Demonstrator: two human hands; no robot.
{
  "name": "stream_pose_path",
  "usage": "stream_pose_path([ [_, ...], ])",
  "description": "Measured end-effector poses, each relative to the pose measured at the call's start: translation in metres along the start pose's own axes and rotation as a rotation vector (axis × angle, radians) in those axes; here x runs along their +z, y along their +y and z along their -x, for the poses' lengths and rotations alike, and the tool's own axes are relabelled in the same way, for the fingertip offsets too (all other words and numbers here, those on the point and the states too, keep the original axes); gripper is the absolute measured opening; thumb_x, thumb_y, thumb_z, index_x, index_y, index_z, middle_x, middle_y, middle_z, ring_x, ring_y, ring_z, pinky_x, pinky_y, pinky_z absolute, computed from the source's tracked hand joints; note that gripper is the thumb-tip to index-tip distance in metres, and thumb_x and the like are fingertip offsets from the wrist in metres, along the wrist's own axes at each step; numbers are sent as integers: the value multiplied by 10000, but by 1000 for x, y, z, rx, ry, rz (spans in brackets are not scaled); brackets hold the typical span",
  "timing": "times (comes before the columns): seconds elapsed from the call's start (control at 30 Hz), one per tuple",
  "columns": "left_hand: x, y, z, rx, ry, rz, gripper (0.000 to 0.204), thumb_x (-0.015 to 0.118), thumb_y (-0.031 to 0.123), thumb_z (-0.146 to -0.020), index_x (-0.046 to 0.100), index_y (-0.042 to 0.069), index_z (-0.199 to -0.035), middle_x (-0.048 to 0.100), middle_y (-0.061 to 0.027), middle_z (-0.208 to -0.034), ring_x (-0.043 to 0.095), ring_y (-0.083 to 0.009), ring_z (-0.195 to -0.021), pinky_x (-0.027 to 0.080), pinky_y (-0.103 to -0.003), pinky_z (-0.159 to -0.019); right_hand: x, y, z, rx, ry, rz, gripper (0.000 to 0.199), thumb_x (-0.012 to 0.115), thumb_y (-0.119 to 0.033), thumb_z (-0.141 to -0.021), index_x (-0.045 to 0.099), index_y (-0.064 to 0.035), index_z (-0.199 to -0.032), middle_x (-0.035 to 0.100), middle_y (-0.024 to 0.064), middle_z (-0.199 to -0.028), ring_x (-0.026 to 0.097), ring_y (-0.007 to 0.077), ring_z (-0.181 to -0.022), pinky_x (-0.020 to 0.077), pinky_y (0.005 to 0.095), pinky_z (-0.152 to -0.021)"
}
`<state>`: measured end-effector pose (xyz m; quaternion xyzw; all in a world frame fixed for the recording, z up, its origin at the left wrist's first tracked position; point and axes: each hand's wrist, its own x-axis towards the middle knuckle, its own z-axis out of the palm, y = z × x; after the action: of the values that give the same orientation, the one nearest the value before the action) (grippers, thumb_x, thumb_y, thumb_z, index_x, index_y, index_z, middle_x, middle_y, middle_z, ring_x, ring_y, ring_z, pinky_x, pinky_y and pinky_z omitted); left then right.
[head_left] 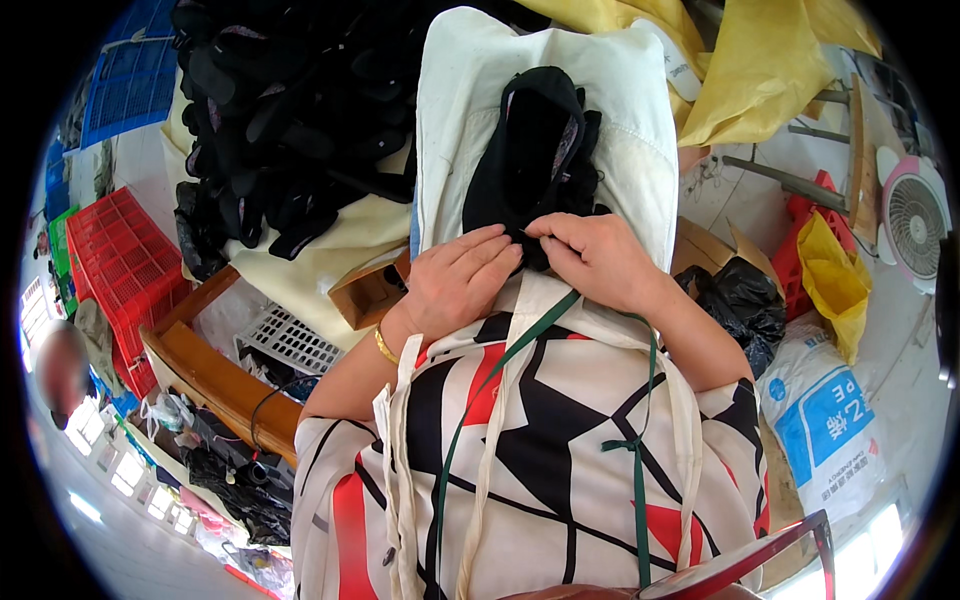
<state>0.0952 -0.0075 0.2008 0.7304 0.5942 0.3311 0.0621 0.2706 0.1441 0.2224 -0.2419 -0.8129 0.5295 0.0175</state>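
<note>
A black cloth shoe (497, 175) lies across the white cloth (640, 170) in front of me, its opening facing up and its near end toward my body. My left hand (455, 280) rests at the shoe's near left edge, with its fingers pressed together and bent over the black fabric. From the right, my right hand (598, 258) pinches with thumb and forefinger at the same near end. Whatever is between those fingertips is too small to make out. More black fabric bunches along the shoe's right side, partly hidden behind it.
A large heap of black shoes (290, 120) lies at the far left on pale cloth. Red crates (125, 270) and a wooden drawer edge (215, 385) stand at the left. Yellow sheeting (760, 75), a black bag (740, 310) and a fan (915, 220) are at the right.
</note>
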Motion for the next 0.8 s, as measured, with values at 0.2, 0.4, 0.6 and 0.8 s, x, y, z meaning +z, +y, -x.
stream_pose_path([
  [0.2, 3, 1, -1, -7, 25, 48, 272, 782, 18, -716, 696, 24, -974, 718, -115, -955, 727, -282, -898, 605, -329, -731, 6, 7, -3, 69, -17, -151, 152, 594, -125, -951, 652, -43, -1065, 693, 134, -890, 672, 292, -761, 524, 323, -700],
  [0.4, 3, 4, -3, -5, 6, -9, 294, 677, 85, -740, 699, 49, -1031, 710, -91, -1016, 709, -239, -963, 577, -306, -703, 8, -6, -10, 134, -34, -85, 149, 577, -127, -945, 525, -30, -1045, 657, 176, -788, 649, 365, -734, 504, 419, -671],
  [0.6, 0, 9, -10, 10, 2, -82, 294, 677, 110, -734, 707, 59, -1022, 705, -74, -1011, 689, -221, -963, 562, -307, -729, 10, -4, -27, 112, -55, -178, 158, 585, -111, -947, 493, -40, -1053, 651, 155, -798, 644, 331, -718, 492, 385, -655],
  [0.8, -8, 7, -16, 19, 45, -60, 355, 729, 81, -626, 733, 91, -981, 686, -47, -955, 660, -223, -852, 554, -311, -693, -14, -24, -34, -82, 18, 279, 129, 650, -149, -893, 636, -93, -1009, 606, 94, -886, 634, 312, -816, 500, 397, -686],
])
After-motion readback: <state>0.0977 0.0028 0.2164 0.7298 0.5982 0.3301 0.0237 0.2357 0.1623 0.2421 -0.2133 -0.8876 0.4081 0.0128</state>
